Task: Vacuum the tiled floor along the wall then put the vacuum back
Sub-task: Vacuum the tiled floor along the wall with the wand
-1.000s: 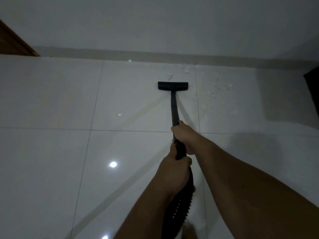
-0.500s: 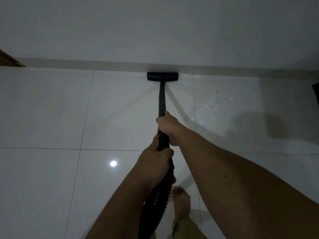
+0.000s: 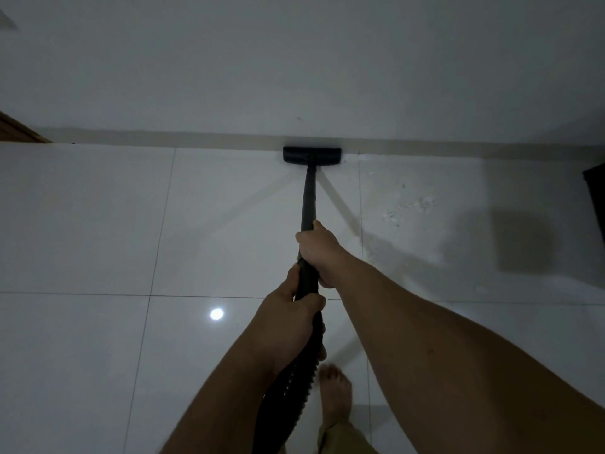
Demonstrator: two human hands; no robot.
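Note:
A black vacuum wand [image 3: 308, 198] runs from my hands to a flat black floor head [image 3: 311, 155] that sits against the beige skirting [image 3: 196, 140] at the foot of the white wall. My right hand [image 3: 319, 249] grips the wand higher up. My left hand [image 3: 291, 319] holds it just below, where the ribbed black hose [image 3: 288, 398] begins. The glossy white tiled floor [image 3: 98, 224] carries a patch of pale crumbs [image 3: 406, 204] to the right of the head.
A wooden door frame [image 3: 19, 131] shows at the far left. A dark object [image 3: 595, 194] cuts in at the right edge. My bare foot [image 3: 334, 388] stands just behind the hose. A lamp's reflection [image 3: 216, 313] glints on the tile.
The floor head slid forward from the open tile to the skirting, over the crumbs near the wall. Both hands kept their grip, and my foot came into view.

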